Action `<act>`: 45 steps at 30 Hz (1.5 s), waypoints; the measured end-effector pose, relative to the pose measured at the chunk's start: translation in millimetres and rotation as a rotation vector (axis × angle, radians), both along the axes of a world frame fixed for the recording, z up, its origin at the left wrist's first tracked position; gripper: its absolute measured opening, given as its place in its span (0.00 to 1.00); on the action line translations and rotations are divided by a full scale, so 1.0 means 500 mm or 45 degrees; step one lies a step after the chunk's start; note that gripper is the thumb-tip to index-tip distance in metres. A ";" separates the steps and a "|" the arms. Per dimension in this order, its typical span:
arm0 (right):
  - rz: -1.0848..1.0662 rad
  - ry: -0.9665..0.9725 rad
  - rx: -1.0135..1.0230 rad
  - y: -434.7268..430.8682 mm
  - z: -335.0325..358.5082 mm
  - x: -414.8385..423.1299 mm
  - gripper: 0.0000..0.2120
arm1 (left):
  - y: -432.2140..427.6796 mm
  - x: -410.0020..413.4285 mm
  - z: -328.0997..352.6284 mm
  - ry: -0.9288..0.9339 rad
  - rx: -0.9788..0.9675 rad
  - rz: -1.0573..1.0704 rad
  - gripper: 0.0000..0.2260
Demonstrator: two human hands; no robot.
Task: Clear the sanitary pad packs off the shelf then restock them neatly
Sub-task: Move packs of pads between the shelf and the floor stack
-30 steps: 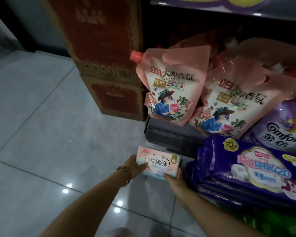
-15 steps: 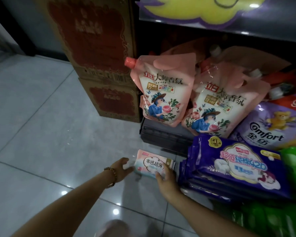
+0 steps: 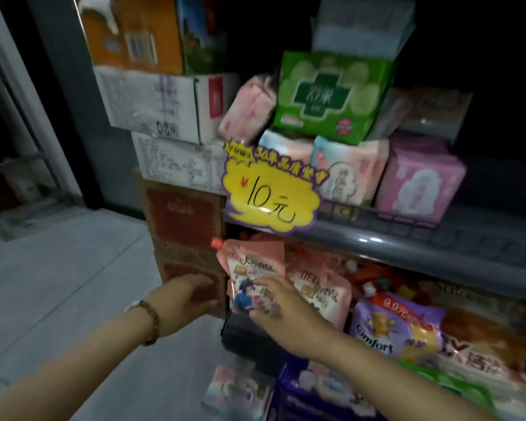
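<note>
Several sanitary pad packs stand on the grey shelf [image 3: 407, 247]: a green pack [image 3: 331, 95] on top, a pink pack [image 3: 246, 107] left of it, pale pink-and-blue packs [image 3: 346, 171] below, and a lilac pack [image 3: 419, 183] at the right. On the floor lie a small pink pad pack [image 3: 237, 393] and a stack of purple packs [image 3: 316, 396]. My left hand [image 3: 182, 302] hovers empty with fingers apart in front of the red cartons. My right hand [image 3: 283, 317] is raised in front of a pink pouch, empty, fingers spread.
A yellow price sign [image 3: 271, 192] hangs on the shelf's left edge. Pink spouted pouches [image 3: 249, 275] and a purple Comfort bag [image 3: 392, 329] fill the lower shelf. Stacked cartons [image 3: 179, 165] stand left of the shelving. Grey tiled floor [image 3: 58, 284] stretches to the left.
Both hands let go of the small pink pad pack, which now lies on the floor beside the purple stack. The hands rose, and the view tilted up to the pad shelf.
</note>
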State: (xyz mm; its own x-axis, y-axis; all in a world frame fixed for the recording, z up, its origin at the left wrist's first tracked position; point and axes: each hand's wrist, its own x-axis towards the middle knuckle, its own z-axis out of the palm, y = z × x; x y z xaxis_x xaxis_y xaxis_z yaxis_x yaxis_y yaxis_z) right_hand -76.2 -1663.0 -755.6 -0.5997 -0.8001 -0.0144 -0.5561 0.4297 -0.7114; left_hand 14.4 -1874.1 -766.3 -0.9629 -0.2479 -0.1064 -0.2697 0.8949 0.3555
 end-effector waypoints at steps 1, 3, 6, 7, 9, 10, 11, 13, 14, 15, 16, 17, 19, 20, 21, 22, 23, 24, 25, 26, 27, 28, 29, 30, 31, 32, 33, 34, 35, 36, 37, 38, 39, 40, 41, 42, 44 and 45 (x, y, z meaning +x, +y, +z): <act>-0.016 0.106 -0.055 0.026 0.043 -0.023 0.23 | 0.016 -0.016 0.036 0.079 -0.037 -0.049 0.27; -0.051 0.253 -0.143 0.076 0.126 -0.063 0.21 | 0.052 -0.050 0.104 0.208 -0.076 -0.114 0.32; -0.163 0.333 -0.351 0.141 0.234 -0.118 0.18 | 0.110 -0.103 0.193 0.547 -0.035 -0.143 0.29; -0.235 0.333 -0.427 0.157 0.264 -0.135 0.19 | 0.129 -0.121 0.224 0.658 0.019 -0.142 0.31; -0.400 0.296 -0.550 0.181 0.314 -0.177 0.20 | 0.148 -0.166 0.280 0.819 0.164 -0.120 0.33; -0.472 0.282 -0.600 0.188 0.338 -0.197 0.23 | 0.155 -0.189 0.310 0.889 0.241 -0.104 0.33; -0.520 0.274 -0.640 0.192 0.362 -0.216 0.28 | 0.158 -0.212 0.336 0.962 0.317 -0.096 0.35; -0.557 0.262 -0.704 0.189 0.409 -0.245 0.39 | 0.163 -0.254 0.383 1.079 0.406 -0.055 0.40; -0.561 0.253 -0.737 0.180 0.429 -0.260 0.43 | 0.164 -0.273 0.402 1.094 0.407 -0.013 0.43; -0.561 0.251 -0.766 0.169 0.447 -0.273 0.45 | 0.165 -0.290 0.419 1.079 0.409 0.030 0.44; -0.554 0.248 -0.790 0.154 0.459 -0.288 0.48 | 0.164 -0.305 0.434 1.066 0.410 0.074 0.45; -0.539 0.244 -0.807 0.137 0.469 -0.301 0.52 | 0.158 -0.321 0.445 1.065 0.403 0.104 0.45; -0.497 0.201 -0.831 0.106 0.483 -0.325 0.57 | 0.146 -0.347 0.465 1.060 0.345 0.147 0.44; -0.476 0.166 -0.840 0.091 0.488 -0.336 0.58 | 0.138 -0.359 0.470 1.040 0.324 0.182 0.45; -0.470 0.125 -0.847 0.075 0.493 -0.345 0.56 | 0.131 -0.370 0.473 1.010 0.328 0.227 0.46; -0.474 0.088 -0.874 0.059 0.499 -0.352 0.54 | 0.128 -0.378 0.476 0.970 0.348 0.274 0.47; -0.488 0.060 -0.916 0.043 0.503 -0.360 0.53 | 0.127 -0.386 0.475 0.937 0.353 0.312 0.49; -0.503 0.039 -0.953 0.028 0.505 -0.367 0.55 | 0.133 -0.390 0.474 0.906 0.321 0.340 0.50; -0.506 0.019 -0.967 0.017 0.507 -0.368 0.57 | 0.141 -0.393 0.475 0.891 0.260 0.352 0.50; -0.495 0.005 -0.979 0.011 0.505 -0.369 0.59 | 0.150 -0.395 0.477 0.893 0.195 0.342 0.49; -0.490 -0.003 -0.996 0.010 0.500 -0.370 0.58 | 0.159 -0.396 0.479 0.915 0.151 0.308 0.49; -0.492 -0.004 -1.023 0.014 0.496 -0.368 0.56 | 0.166 -0.401 0.480 0.957 0.137 0.257 0.50; -0.507 -0.012 -1.056 0.023 0.492 -0.367 0.54 | 0.171 -0.406 0.480 1.018 0.165 0.191 0.51; -0.527 -0.023 -1.093 0.036 0.490 -0.364 0.53 | 0.177 -0.410 0.482 1.074 0.239 0.121 0.51; -0.553 -0.047 -1.139 0.051 0.490 -0.362 0.52 | 0.185 -0.414 0.485 1.112 0.337 0.048 0.50; -0.573 -0.077 -1.187 0.067 0.491 -0.360 0.51 | 0.197 -0.417 0.489 1.142 0.424 -0.020 0.50; -0.590 -0.112 -1.228 0.085 0.491 -0.363 0.50 | 0.211 -0.419 0.494 1.156 0.486 -0.077 0.49; -0.601 -0.135 -1.256 0.105 0.491 -0.365 0.49 | 0.229 -0.419 0.503 1.158 0.519 -0.113 0.48; -0.616 -0.142 -1.273 0.127 0.490 -0.367 0.47 | 0.248 -0.423 0.510 1.158 0.545 -0.139 0.47; -0.624 -0.140 -1.290 0.152 0.489 -0.367 0.46 | 0.270 -0.425 0.516 1.152 0.558 -0.163 0.44; -0.634 -0.147 -1.307 0.177 0.486 -0.369 0.45 | 0.293 -0.428 0.522 1.159 0.549 -0.200 0.41; -0.646 -0.165 -1.324 0.205 0.484 -0.370 0.46 | 0.316 -0.433 0.524 1.150 0.516 -0.240 0.36; -0.662 -0.189 -1.337 0.234 0.482 -0.371 0.46 | 0.343 -0.438 0.527 1.130 0.486 -0.291 0.32; -0.677 -0.215 -1.348 0.263 0.482 -0.370 0.46 | 0.371 -0.443 0.530 1.089 0.473 -0.325 0.29; -0.696 -0.237 -1.351 0.292 0.483 -0.370 0.46 | 0.397 -0.449 0.532 1.062 0.469 -0.356 0.27; -0.711 -0.257 -1.347 0.320 0.485 -0.371 0.45 | 0.423 -0.453 0.535 1.033 0.451 -0.373 0.27; -0.754 -0.294 -1.331 0.378 0.488 -0.375 0.42 | 0.470 -0.462 0.535 0.961 0.443 -0.412 0.29; -0.788 -0.312 -1.320 0.407 0.487 -0.378 0.42 | 0.490 -0.468 0.530 0.905 0.476 -0.442 0.30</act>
State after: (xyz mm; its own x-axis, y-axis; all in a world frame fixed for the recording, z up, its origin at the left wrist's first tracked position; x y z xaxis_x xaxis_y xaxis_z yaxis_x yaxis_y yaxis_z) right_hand -265.3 -1459.3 -512.2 -0.9527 -0.0818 0.2925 -0.2634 -0.2568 -0.9299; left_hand -219.4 -1629.1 -501.0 -0.8465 0.0025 0.5324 0.3934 0.6767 0.6224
